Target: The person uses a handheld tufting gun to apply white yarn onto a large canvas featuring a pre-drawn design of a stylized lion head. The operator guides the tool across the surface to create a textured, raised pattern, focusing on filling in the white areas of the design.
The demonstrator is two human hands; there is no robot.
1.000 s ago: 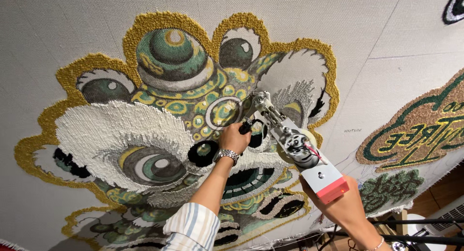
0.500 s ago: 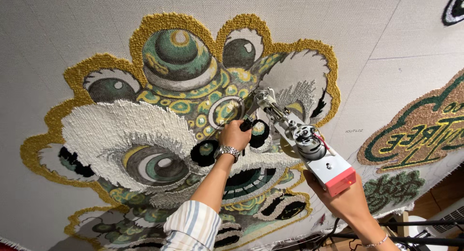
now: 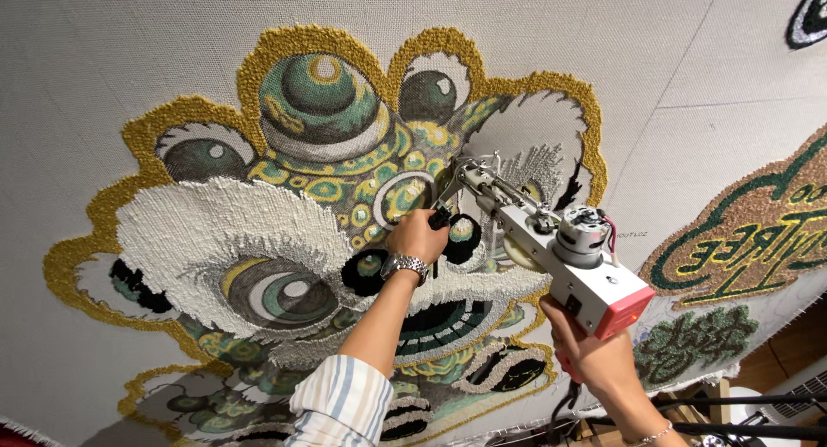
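Item: tufting gun, grey body w/ red rear end, exposed motor on top. Held up at a slant against the stretched backing cloth, needle end touching the fabric just right of the round green-yellow motif.

L hand: wristwatch on wrist, striped sleeve below. Grip closed on the gun's black front handle, close to the cloth; prob. steadies and steers the needle.

R hand: grip wrapped round the rear handle under the red end, carrying the weight; cable hangs down from it.

Cloth: large tufted lion-dance head, gold outline, white shaggy brow, green eyes. Second green-gold tufted piece at right edge, well apart.
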